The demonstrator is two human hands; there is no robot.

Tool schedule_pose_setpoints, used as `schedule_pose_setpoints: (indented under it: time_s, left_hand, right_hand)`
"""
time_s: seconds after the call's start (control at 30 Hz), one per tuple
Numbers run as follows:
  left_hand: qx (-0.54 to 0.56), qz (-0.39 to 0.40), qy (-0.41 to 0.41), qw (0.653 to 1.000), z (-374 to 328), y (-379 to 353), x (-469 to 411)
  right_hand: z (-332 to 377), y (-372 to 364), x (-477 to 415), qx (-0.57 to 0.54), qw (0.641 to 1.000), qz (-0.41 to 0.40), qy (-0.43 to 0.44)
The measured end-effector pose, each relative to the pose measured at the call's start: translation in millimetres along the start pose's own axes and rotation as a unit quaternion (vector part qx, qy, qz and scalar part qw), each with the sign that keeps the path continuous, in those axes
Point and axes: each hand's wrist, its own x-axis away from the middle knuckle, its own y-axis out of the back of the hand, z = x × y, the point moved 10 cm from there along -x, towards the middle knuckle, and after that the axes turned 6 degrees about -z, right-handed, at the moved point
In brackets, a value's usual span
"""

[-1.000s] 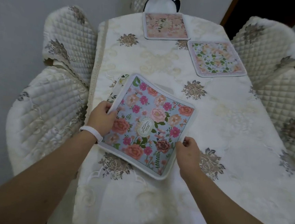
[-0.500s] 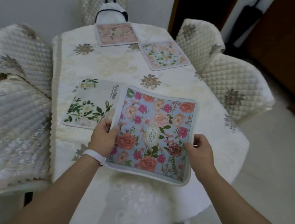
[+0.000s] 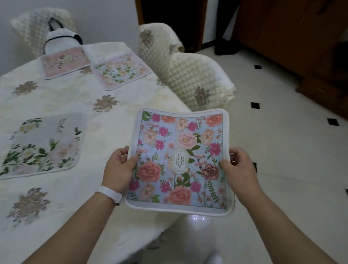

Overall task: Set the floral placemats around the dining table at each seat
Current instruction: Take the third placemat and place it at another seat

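One blue placemat [image 3: 181, 145] held, cream tablecloth [image 3: 66, 101], tiled floor [image 3: 293, 155]

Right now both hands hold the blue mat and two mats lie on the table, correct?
Not two: three lie on the table, the pink mat, the pale mat and the green-leaf mat, as the head view shows. The left hand and right hand do hold the blue mat.

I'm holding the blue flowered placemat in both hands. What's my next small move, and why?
Probably swing the blue placemat left and lay it on the table before the nearer quilted chair. Your left hand and right hand grip its sides, it hangs past the table edge, and no mat lies at that seat.
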Motion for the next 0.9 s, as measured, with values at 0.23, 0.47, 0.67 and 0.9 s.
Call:
schedule_pose_setpoints:
  time_s: [0.23,0.47,0.67,0.9]
  left_hand:
    - [-0.024,0.044,-0.014,0.999,-17,-143,34]
    - [-0.029,0.116,-0.013,0.993,-33,-248,41]
    - [-0.013,0.133,0.016,0.991,-36,-318,11]
    - [0.008,0.124,0.009,0.992,-56,-399,-61]
  right_hand:
    - [-32,136,-43,-0.017,0.998,-0.048,-0.033]
    - [-39,220,-79,-0.008,0.995,-0.092,-0.043]
    - [-31,254,-130,0.001,0.992,-0.119,-0.041]
    - [-13,261,-247,0.036,0.992,-0.116,-0.040]
